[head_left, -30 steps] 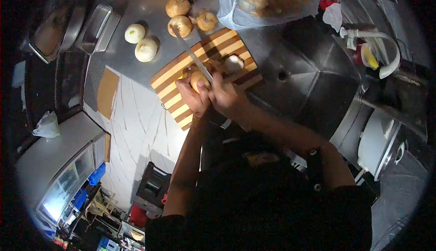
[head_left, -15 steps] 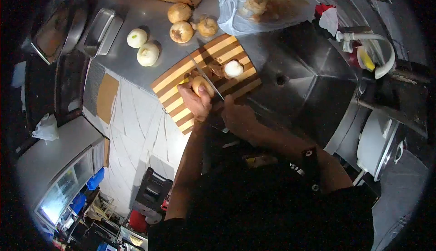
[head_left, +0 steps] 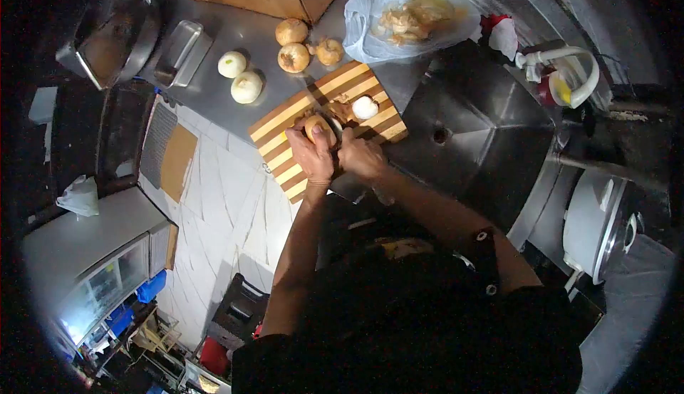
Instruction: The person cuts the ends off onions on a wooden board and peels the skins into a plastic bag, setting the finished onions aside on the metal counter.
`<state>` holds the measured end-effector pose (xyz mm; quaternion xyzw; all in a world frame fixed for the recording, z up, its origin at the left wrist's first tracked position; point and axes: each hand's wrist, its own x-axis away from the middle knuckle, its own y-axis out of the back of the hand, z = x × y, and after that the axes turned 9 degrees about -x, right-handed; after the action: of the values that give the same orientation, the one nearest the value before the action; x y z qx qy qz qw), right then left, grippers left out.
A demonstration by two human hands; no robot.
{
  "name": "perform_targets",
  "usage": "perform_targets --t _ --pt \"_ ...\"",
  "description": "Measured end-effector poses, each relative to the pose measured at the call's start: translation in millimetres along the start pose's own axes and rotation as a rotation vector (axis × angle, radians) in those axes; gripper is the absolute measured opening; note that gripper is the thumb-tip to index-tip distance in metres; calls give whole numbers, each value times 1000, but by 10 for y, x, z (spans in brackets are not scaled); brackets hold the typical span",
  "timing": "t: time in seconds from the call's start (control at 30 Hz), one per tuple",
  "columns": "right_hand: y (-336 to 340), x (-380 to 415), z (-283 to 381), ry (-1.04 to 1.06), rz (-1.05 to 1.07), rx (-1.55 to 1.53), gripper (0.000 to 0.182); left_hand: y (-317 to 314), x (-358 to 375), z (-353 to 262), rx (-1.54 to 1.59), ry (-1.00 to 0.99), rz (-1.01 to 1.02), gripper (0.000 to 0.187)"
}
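My left hand (head_left: 312, 157) is wrapped around a brown-skinned onion (head_left: 318, 130) over the striped wooden cutting board (head_left: 274, 129). Close at its right, my right hand (head_left: 362, 157) grips a knife (head_left: 337, 125), whose blade is beside the onion and only partly seen. Farther right on the board lies a white peeled onion (head_left: 365, 107), with brown onion skins (head_left: 343, 111) next to it. Two peeled onions (head_left: 246, 87) rest on the steel counter beyond the board's left side. Several unpeeled onions (head_left: 293, 58) sit behind the board.
A pale plastic bag (head_left: 363, 27) holding onion skins stands behind the board. To the right is a steel sink (head_left: 463, 166) with a white curved hose (head_left: 588, 73). A cardboard box (head_left: 317, 1) and a metal pan (head_left: 187, 55) occupy the counter's back and left.
My right hand has moved up and left, closer to the onion. Less of the knife blade shows now. The onion stays in my left hand, and the whole view has shifted slightly.
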<state>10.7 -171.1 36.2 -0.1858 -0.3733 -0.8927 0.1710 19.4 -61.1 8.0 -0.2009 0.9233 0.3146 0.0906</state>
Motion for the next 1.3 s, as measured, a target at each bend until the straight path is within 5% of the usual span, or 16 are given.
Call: perform_targets --t 0.17,0.27,0.3,0.37,0.43,0.5,0.53,0.67,0.7,0.8,0.93,1.1,1.17,1.2,1.23,1.3 --pt "212 36 -191 194 -28 -172 35 286 -17 -224 -40 -65 131 33" --pt "463 356 12 192 -293 -65 41 317 2 -101 -137 -54 206 39" --pt "612 288 -82 110 -186 -18 43 331 0 -158 -134 -56 196 39" --pt "718 224 -259 261 -396 215 46 377 28 -333 -70 162 328 41" --pt "823 183 -282 264 -459 244 36 307 74 -199 -85 32 252 47" --pt "829 117 -338 388 -603 274 39 243 86 -11 263 129 201 47" --pt "800 131 -326 382 -578 324 49 369 86 -130 485 358 177 45" --pt "584 244 -147 219 -218 206 68 690 -105 -199 688 438 69 36" --pt "303 143 -316 465 -506 305 73 744 -161 -263 781 467 70 35" --pt "212 145 -187 279 -283 216 69 762 -321 -276 830 510 124 33" --pt "432 68 -161 349 -528 188 52 713 -454 -285 930 564 226 31" --pt "578 -342 -335 307 -483 167 49 512 -554 -409 861 560 314 37" --pt "802 -366 -195 0 -175 -196 37 409 -618 -526 838 579 321 42" --pt "826 -376 -183 231 -388 -239 33 312 -638 -532 759 459 307 43" --pt "861 -372 -188 227 -402 -237 33 198 -660 -539 682 339 295 45" --pt "934 -349 -52 174 -290 -945 46 16 -678 -765 555 141 234 45"
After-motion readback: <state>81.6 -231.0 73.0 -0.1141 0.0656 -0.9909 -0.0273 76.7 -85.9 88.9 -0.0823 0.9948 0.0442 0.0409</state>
